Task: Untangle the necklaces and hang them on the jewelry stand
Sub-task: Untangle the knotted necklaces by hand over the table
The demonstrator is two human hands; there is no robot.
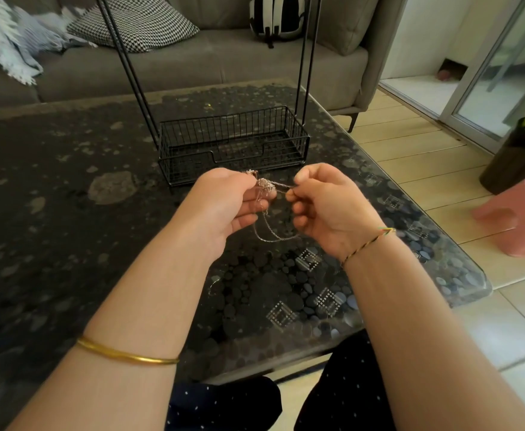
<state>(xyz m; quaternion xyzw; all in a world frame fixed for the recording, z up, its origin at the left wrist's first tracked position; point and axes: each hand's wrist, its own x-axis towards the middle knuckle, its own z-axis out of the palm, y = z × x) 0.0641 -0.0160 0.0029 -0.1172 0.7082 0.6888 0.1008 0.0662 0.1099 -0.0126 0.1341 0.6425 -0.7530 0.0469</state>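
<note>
Head view: left hand (223,200), right hand (323,203) pinch necklaces (265,186) before basket (186,169).

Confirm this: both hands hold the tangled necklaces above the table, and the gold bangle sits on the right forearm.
Wrong arm. In the head view the gold bangle sits on the left forearm; the right wrist wears a braided thread bracelet. The left hand and right hand do hold the tangled necklaces above the table.

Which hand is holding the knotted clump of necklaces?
The left hand, whose forearm wears the plain gold bangle, holds the knotted clump of necklaces; the right hand only pinches a thin strand leading out of it.
</note>
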